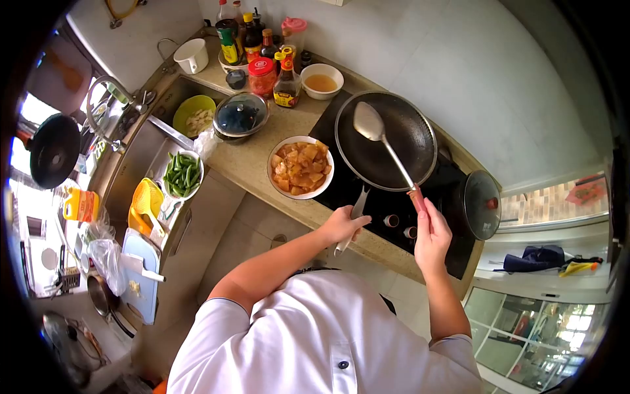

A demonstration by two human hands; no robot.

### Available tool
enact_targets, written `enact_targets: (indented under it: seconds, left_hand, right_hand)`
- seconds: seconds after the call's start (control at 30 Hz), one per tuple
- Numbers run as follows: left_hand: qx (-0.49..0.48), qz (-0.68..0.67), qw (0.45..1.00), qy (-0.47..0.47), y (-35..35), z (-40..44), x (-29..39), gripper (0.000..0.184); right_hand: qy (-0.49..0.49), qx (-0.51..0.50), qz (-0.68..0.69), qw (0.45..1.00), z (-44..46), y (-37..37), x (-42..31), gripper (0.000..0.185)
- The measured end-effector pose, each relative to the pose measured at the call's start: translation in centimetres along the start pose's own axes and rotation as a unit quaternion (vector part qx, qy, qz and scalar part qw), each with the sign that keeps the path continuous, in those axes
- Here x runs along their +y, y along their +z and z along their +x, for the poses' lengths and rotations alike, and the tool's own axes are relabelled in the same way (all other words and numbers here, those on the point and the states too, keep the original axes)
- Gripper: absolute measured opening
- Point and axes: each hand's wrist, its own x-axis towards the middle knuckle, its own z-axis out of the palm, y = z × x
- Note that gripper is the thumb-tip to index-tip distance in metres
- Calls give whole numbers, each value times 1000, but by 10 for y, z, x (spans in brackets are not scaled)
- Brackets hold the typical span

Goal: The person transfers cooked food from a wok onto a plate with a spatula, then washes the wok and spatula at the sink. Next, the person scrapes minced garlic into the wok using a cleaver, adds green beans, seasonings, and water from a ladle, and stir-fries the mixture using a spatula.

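Observation:
My left hand [342, 225] is wrapped round the handle of a dark wok [394, 154] on the black stove [331, 134]. In my right hand [432, 236] is the reddish grip of a metal spatula [394, 152], whose broad blade lies over the upper left part of the wok. No food shows in the wok. Just left of it, a white bowl of orange-brown chunks [300, 167] sits at the counter edge. Behind that, a white bowl of yellowish liquid [322, 81] stands near the wall.
Sauce bottles [287, 85] and a red-lidded jar [262, 77] stand at the back. A lidded glass bowl [241, 116] is beside the sink. Green peppers [182, 174] fill a bowl at the left. A lidded pot [481, 205] is right of the wok.

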Motion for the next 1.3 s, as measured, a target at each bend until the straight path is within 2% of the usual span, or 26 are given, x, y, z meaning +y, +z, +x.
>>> enact_targets:
  seconds: [0.03,0.07,0.17,0.23,0.3,0.33,0.4,0.5,0.6,0.73,0.8,0.97,1.17,1.3]
  left_hand:
    - [-30,-38,998,-36,-4,-5,5,37]
    - [-59,-108,989,-77,-16,1,-6,45]
    - [-107,-87,985,-105,-81,-14,-26,45]
    - [-33,-114,982,-146,-126,-30,-35,41]
    - [50,-150,981,-111,-165,-22,-61,41]
    - [44,-148,981,-114,-175,-16,-68,41]
    - [140,-264,953,-50,-190,-5,-73,45]
    - [98,-328,939,-16,-201,7,-73,52]
    - [45,-325,945,-13,-209,9,-75,53]
    - [26,-366,930,-14,-212,13,-76,53]
    - [-29,-390,920,32,-217,13,-76,52]
    - [-27,-399,916,30,-218,15,-74,50]
    - [-2,-372,927,44,-223,6,-73,49]
    - [-2,-366,930,43,-234,-6,-72,51]
  right_hand:
    - [-31,-22,-30,999,-1,3,-18,24]
    - [-6,-40,-20,999,-2,9,-39,24]
    - [-80,-75,-86,990,-3,39,-74,28]
    - [-110,-105,-139,979,-10,61,-82,32]
    - [-131,-119,-182,967,-15,82,-82,35]
    - [-126,-119,-187,967,-19,90,-80,35]
    - [-132,-121,-226,958,-25,102,-79,37]
    - [-125,-129,-246,952,-31,108,-88,38]
    - [-108,-133,-255,952,-42,112,-99,38]
    - [-98,-129,-270,949,-46,115,-106,39]
    - [-106,-82,-255,958,-46,111,-109,41]
    - [-102,1,-307,946,-38,99,-88,44]
    - [-21,-5,-385,923,-38,108,-10,47]
    - [-47,-3,-371,927,-39,117,9,49]
